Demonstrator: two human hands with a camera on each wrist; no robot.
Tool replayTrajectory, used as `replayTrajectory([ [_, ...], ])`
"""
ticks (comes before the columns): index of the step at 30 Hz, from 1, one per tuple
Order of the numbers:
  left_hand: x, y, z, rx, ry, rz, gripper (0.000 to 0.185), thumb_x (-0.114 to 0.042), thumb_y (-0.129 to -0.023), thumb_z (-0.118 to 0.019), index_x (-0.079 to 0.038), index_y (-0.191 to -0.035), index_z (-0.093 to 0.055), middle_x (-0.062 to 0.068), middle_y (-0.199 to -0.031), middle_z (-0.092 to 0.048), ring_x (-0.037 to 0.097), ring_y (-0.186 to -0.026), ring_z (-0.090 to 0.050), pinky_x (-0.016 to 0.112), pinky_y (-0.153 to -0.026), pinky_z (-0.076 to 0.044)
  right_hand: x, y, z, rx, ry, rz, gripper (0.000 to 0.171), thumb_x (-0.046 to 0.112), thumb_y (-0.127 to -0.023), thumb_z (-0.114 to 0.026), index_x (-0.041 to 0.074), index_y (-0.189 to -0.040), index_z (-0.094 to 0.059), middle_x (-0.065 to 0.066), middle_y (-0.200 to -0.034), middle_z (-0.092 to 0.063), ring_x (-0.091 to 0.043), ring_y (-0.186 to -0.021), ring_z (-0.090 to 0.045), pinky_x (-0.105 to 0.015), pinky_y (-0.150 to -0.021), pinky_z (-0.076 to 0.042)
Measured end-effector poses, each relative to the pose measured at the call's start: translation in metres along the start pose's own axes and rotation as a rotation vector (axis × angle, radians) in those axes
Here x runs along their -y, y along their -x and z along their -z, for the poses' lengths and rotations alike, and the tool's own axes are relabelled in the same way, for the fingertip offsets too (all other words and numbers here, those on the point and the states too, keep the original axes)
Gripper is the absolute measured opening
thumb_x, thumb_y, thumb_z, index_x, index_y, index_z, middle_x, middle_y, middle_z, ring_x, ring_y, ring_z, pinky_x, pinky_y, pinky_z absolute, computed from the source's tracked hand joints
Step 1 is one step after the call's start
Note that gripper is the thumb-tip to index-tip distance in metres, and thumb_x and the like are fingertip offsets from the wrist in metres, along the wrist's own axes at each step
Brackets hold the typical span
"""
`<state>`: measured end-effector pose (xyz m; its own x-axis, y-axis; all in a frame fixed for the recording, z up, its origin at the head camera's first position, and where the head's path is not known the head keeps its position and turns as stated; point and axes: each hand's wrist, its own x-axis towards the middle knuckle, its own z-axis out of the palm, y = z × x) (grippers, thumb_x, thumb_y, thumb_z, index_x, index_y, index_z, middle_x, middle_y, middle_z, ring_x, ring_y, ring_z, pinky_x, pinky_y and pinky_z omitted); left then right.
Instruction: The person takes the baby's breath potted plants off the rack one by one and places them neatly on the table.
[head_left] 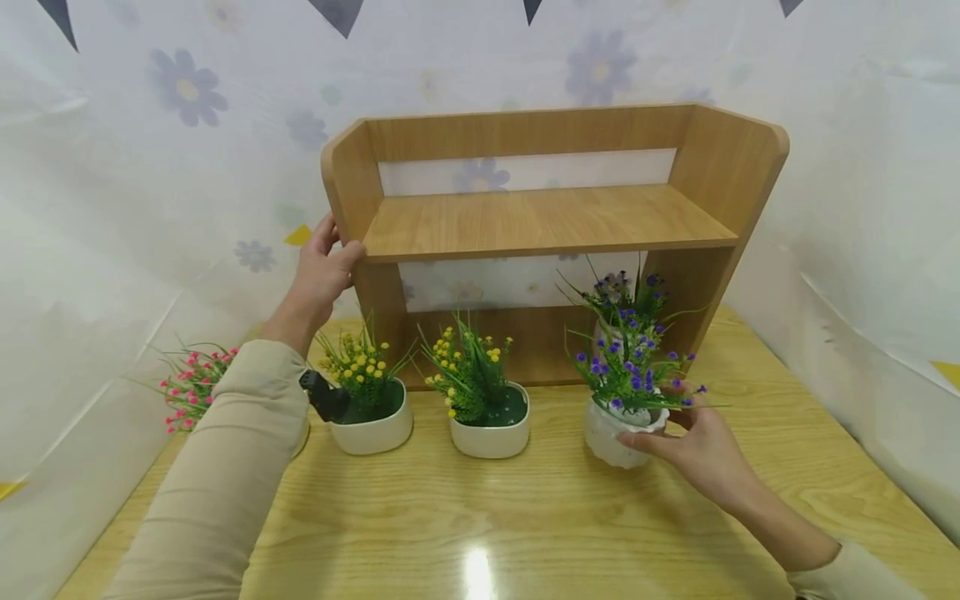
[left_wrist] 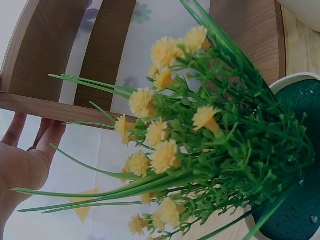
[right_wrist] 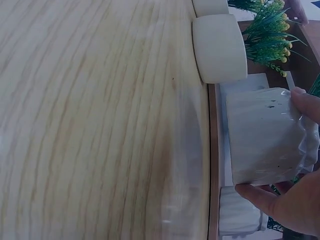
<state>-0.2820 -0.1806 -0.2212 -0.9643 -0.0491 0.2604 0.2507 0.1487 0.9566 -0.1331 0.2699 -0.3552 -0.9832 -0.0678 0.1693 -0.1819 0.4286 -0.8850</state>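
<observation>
Right hand (head_left: 701,450) is wrapped around the purple flower pot (head_left: 622,429) on the desk (head_left: 525,517), just in front of the shelf (head_left: 540,221). Left hand (head_left: 322,275) grips the shelf's left side, so the right one's closer.

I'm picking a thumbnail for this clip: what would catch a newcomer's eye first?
The wooden shelf standing at the back of the table, with the left hand gripping its left side panel. Next, the purple-flowered plant in a white pot at front right, which the right hand holds by its rim, beside two yellow-flowered pots.
</observation>
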Motion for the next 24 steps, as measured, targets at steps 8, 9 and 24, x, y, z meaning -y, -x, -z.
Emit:
replayTrajectory([
  [8,0.001,-0.001,0.000,-0.002,0.008,-0.002,0.070,-0.010,-0.097,-0.053,-0.032,-0.159,-0.030,0.011,-0.154,-0.035,0.036,-0.135,-0.043,0.059,-0.107,-0.039,-0.008,-0.005,0.001,0.030,0.006,-0.045,0.086,0.027,-0.081,-0.086,0.005,-0.148,-0.037,-0.019,-0.145,-0.045,-0.046,-0.130,-0.046,-0.030,-0.086,-0.055],
  [9,0.001,-0.001,0.000,-0.002,0.009,-0.002,0.070,-0.010,-0.097,-0.053,-0.032,-0.159,-0.030,0.011,-0.154,-0.034,0.036,-0.135,-0.043,0.059,-0.107,-0.039,-0.010,-0.006,0.002,0.038,0.012,-0.055,0.088,0.028,-0.082,-0.086,0.005,-0.150,-0.035,-0.021,-0.147,-0.044,-0.048,-0.131,-0.045,-0.033,-0.087,-0.055],
  [24,0.002,-0.002,-0.001,-0.009,0.008,0.002,0.069,-0.010,-0.097,-0.053,-0.033,-0.158,-0.032,0.008,-0.156,-0.035,0.035,-0.136,-0.042,0.060,-0.107,-0.038,-0.020,-0.025,-0.012,0.081,0.021,-0.045,0.101,0.033,-0.081,-0.086,0.002,-0.155,-0.025,-0.029,-0.154,-0.030,-0.054,-0.135,-0.037,-0.053,-0.091,-0.053],
])
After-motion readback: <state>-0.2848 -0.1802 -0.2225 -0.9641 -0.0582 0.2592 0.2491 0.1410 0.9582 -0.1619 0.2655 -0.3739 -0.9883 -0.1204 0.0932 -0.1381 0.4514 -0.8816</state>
